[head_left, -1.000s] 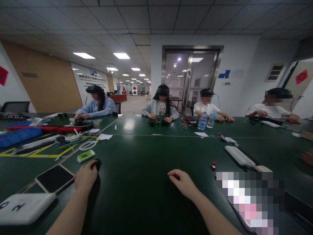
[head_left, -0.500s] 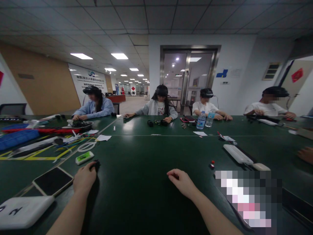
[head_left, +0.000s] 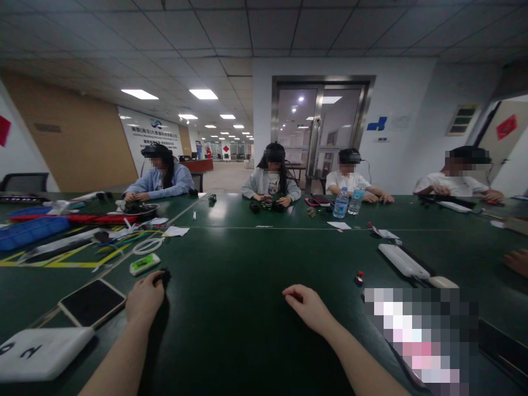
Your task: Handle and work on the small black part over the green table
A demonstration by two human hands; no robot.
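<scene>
Black and small, an object (head_left: 165, 275) is sitting in the left hand's (head_left: 145, 296) gripping fingers, beside the green-and-white box (head_left: 144, 264). The right hand's (head_left: 308, 309) fingers are curling closed around nothing visible. Across the tabletop (head_left: 231, 264), a co-worker's hand (head_left: 258, 197) is no longer reaching left; a dark part (head_left: 212, 199) is lying there, leaving the near work unchanged. Handwriting resembling "2" is marking the white case (head_left: 58, 349); bottle labels (head_left: 340, 208) are appearing too small to read.

Two water bottles (head_left: 341, 204) stand side by side on the green table (head_left: 231, 250). A blue tray (head_left: 35, 234) sits at the left, and a coiled white cable (head_left: 154, 240) lies near a piece of paper (head_left: 177, 231). Beyond stands a metal-framed glass door (head_left: 297, 135).
</scene>
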